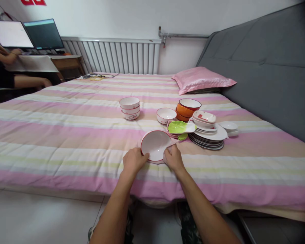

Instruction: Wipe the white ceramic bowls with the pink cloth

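Note:
A white bowl with a red rim (pixel 156 145) is tilted so that its inside faces me, low over the bed. My left hand (pixel 136 159) grips its left edge, the thumb over the rim. At the bowl's right side, my right hand (pixel 174 157) is closed on a pale pinkish cloth (pixel 173 142) that lies against the rim. Part of this cloth also seems to show below the bowl. Just beyond are green leaf-shaped dishes (pixel 178 127), stacked on one another, and a smaller white bowl (pixel 166 116).
Three stacked white bowls (pixel 130 108) stand left of centre. Orange bowls (pixel 185 110), a stack of plates (pixel 210 135) and small white dishes (pixel 228 127) are to the right. Farther back lie a pink pillow (pixel 202 79) and cables (pixel 99 76). A person (pixel 2 64) sits at a desk, far left.

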Available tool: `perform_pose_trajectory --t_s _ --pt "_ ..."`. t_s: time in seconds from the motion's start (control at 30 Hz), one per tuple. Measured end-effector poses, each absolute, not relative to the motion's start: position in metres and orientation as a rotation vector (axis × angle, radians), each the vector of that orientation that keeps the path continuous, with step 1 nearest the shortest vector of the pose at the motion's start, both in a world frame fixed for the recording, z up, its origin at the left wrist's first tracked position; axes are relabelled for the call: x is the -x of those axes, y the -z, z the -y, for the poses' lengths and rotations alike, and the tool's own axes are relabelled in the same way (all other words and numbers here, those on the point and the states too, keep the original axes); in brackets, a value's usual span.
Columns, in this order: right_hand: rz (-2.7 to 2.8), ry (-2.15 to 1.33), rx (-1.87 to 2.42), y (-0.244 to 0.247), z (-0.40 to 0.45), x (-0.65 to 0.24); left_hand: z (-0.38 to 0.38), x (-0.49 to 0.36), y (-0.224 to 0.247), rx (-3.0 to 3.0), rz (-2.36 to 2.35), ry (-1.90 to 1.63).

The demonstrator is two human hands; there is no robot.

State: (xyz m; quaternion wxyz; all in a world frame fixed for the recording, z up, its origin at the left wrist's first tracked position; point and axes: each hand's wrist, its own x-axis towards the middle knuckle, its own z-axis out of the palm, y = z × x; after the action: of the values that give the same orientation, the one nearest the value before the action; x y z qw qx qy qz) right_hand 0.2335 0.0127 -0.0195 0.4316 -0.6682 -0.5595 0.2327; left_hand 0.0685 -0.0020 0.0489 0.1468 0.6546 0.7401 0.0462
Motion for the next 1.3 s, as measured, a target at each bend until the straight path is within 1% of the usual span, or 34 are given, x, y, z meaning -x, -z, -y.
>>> perform_pose_trajectory --t_s 0.47,0.53,0.73,0.83,0.97,1.3 --pt "1.443 -0.602 1.684 0.017 -0.01 -0.234 -0.001 -0.06 -0.054 -1.9 -2.099 -0.461" --pt "1.455 -0.606 1.686 0.015 -0.01 -0.234 0.001 -0.06 -0.055 -1.896 -2.133 -0.446" --pt "1.5 -0.555 1.753 0.009 -0.009 -0.231 0.004 -0.063 -0.055 -1.85 -2.104 -0.164" --pt "1.509 -0.54 1.749 0.01 -0.009 -0.23 0.003 -0.066 -0.053 -1.865 -2.099 -0.109" --pt "1.489 -0.536 1.75 0.012 -0.009 -0.231 0.001 -0.066 -0.052 -1.897 -2.084 -0.111" --pt "1.437 -0.534 1.725 0.016 -0.009 -0.233 -0.001 -0.057 -0.054 -2.014 -2.005 -0.26"
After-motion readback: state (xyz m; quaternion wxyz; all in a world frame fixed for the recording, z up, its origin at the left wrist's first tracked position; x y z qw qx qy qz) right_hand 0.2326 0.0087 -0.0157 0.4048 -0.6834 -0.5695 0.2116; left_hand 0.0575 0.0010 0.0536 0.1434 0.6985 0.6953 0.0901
